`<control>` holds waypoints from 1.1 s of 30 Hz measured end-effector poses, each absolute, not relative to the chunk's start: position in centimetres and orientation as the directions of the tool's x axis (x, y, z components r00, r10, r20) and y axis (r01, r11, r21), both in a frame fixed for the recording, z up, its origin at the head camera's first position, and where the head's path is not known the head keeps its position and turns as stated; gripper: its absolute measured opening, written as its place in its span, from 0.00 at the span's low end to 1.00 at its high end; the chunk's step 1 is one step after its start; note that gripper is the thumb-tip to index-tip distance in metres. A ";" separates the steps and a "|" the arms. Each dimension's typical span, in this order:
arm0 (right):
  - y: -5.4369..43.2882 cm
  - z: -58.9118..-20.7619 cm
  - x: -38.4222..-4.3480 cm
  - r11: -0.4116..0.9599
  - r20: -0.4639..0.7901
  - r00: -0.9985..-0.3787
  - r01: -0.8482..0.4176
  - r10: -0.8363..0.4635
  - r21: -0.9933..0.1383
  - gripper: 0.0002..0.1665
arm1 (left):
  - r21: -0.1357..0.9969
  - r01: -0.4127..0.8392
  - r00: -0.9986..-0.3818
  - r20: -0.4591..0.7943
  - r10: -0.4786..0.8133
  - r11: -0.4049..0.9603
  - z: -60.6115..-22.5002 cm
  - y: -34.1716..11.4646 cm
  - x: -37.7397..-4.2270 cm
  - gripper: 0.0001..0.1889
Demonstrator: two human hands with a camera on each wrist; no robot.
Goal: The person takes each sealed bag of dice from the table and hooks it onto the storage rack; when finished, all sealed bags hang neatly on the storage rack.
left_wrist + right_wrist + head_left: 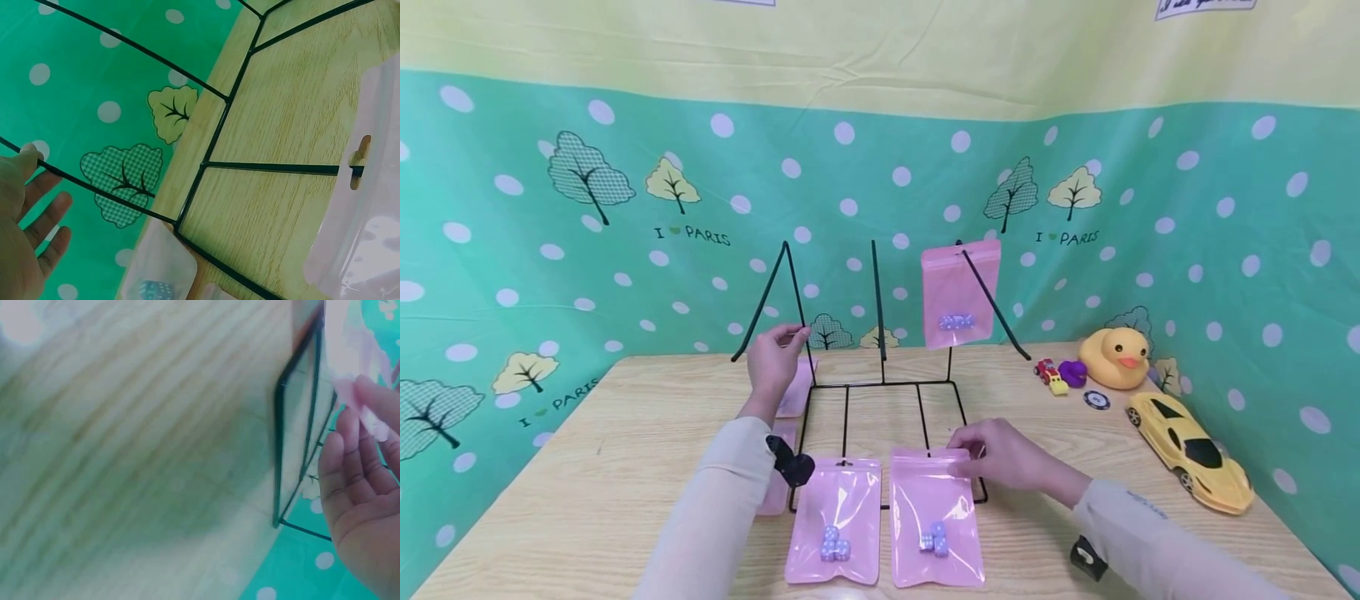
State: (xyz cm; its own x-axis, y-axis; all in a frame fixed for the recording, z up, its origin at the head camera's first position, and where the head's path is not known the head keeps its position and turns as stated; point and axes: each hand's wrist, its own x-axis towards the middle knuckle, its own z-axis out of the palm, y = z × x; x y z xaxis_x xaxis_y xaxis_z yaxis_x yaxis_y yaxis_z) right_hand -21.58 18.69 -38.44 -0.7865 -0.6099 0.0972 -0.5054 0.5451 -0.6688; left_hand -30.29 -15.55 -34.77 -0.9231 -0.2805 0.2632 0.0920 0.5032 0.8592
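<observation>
A black wire display rack (pixel 850 386) stands on the table with three uprights ending in angled arms. My left hand (pixel 773 362) pinches the rack's left upright between thumb and fingertips; the left wrist view shows this hand (pixel 28 219) at the wire too. My right hand (pixel 1009 457) pinches the top right corner of a pink zip bag (pixel 936 492) with several spotted dice in it. Beside it, another pink bag (pixel 842 500) with dice lies at the rack's front, a rack wire showing through its hang hole. A third pink bag (pixel 951 287) hangs from the right arm.
More pink bags (pixel 793 400) lie at the rack's left side, partly behind my left arm. To the right are a yellow duck (pixel 1112 358), a small purple duck (pixel 1073 373), a toy vehicle (pixel 1051 377), a round chip (pixel 1097 400) and a yellow toy car (pixel 1187 450).
</observation>
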 end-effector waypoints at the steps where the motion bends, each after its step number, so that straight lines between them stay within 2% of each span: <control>1: 18.7 -38.2 -21.5 0.542 0.103 -0.788 -0.505 -0.607 -0.672 0.05 | 0.858 0.090 -0.923 0.262 -0.280 0.506 -34.7 -15.5 -30.3 0.17; 10: 18.9 -35.6 -20.4 0.470 0.151 -0.782 -0.503 -0.604 -0.725 0.06 | 0.857 0.089 -0.923 0.262 -0.280 0.507 -34.7 -15.5 -30.2 0.17; 23: 19.1 -32.2 -18.7 0.504 0.170 -0.800 -0.510 -0.575 -0.697 0.08 | 0.847 0.104 -0.916 0.286 -0.281 0.522 -34.7 -15.6 -30.3 0.17; 30: 18.8 -31.0 -17.5 0.453 0.300 -0.784 -0.575 -0.544 -0.682 0.06 | 0.847 0.109 -0.916 0.289 -0.278 0.520 -34.9 -15.6 -30.3 0.17; 33: 18.5 -30.6 -17.0 0.400 0.345 -0.781 -0.580 -0.521 -0.710 0.05 | 0.849 0.108 -0.919 0.284 -0.273 0.517 -34.9 -15.6 -30.3 0.18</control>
